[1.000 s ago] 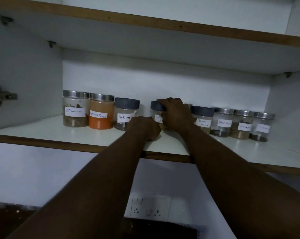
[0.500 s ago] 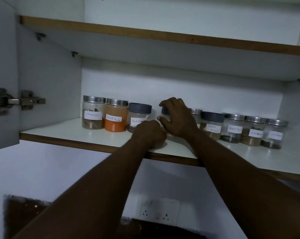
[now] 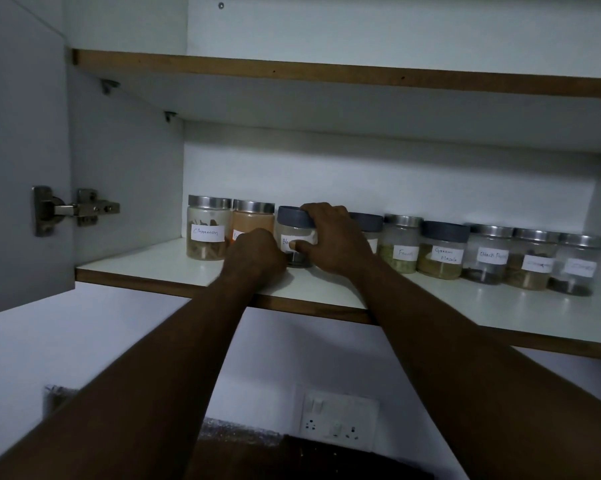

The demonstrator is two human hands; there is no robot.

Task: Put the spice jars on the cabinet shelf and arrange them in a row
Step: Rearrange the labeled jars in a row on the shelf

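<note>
The right hand (image 3: 330,240) grasps the held jar (image 3: 294,233) from its right side. Its fingers curl over the rim of the dark grey lid, and the thumb presses across the white label on the front, hiding all but the letters "Bla". The forearm reaches up over the shelf's front edge.

The held jar stands upright on the shelf (image 3: 146,266), third from the left end of the row. It is clear-walled, with a dark layer of spice at the bottom.

The left hand (image 3: 254,254) sits just left of it, knuckles up and fingers curled away from the camera, low in front of the orange jar (image 3: 254,220). Its fingertips are hidden, so I cannot tell whether it grips anything.

The orange jar has a steel lid and stands close beside the held jar. Nearest the shelf's left end is the cinnamon jar (image 3: 205,233), steel-lidded, with bark pieces inside.

Toward the right end, the row goes on along the back of the shelf:
- a second grey-lidded jar (image 3: 368,223), mostly hidden behind the right hand
- the fennel jar (image 3: 401,244), holding greenish seeds
- the garam masala jar (image 3: 442,251), with a grey lid and brownish powder
- three steel-lidded jars (image 3: 531,261), the first labelled "Black" and the other two labels too blurred to read

An upper shelf (image 3: 326,74) spans above. A metal hinge (image 3: 74,207) sits on the left side. A wall socket (image 3: 339,420) is mounted below the shelf's front edge.
</note>
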